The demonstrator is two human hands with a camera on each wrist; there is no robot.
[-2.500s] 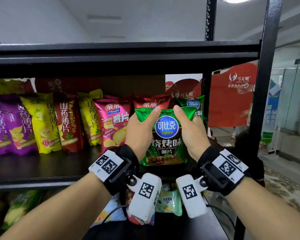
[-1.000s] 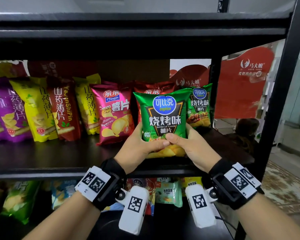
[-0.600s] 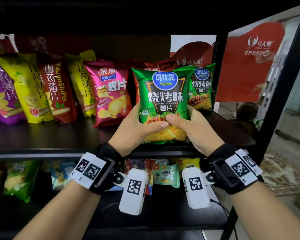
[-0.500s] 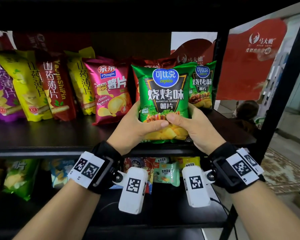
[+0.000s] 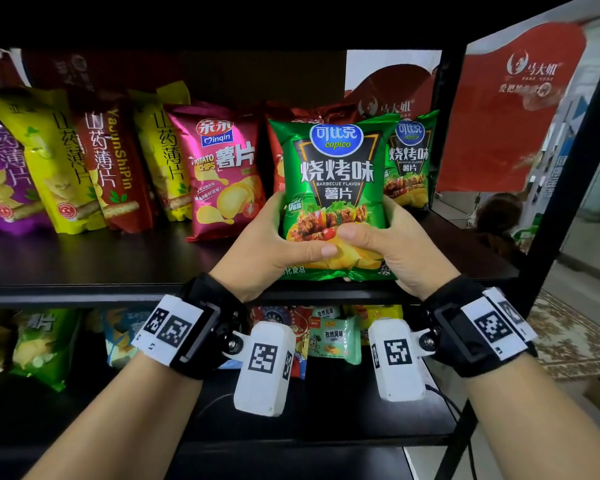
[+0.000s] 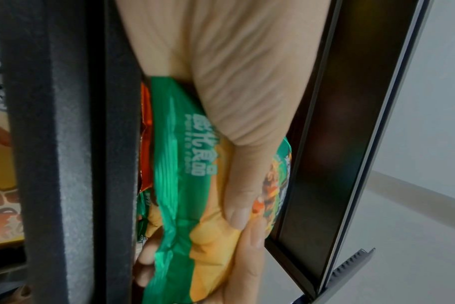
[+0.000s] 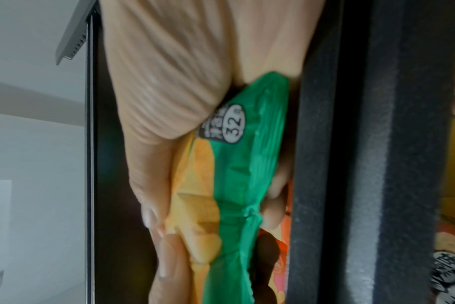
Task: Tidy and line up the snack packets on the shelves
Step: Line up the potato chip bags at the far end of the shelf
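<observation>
Black wristbands [image 5: 215, 327], white marker-tagged camera blocks [image 5: 264, 368], bare forearms.

Printed on green packet [image 5: 336, 188]: "copico", "烧烤味", "BARBECUE FLAVOR", "薯片"; "32" near its bottom edge. On pink packet [image 5: 222, 168]: "Qinqin", "POTATO CHIPS". On red packet [image 5: 115, 161]: "YaJunShiPin".

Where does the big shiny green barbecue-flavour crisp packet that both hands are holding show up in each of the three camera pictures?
Head: the shiny green barbecue crisp packet stands upright at centre, gripped low by the left hand and right hand.
Left wrist: its bottom seam runs down the middle.
Right wrist: centre, beside a "32" badge.
Shared landmark: the two thumbs meeting on the packet's yellow lower front.
</observation>
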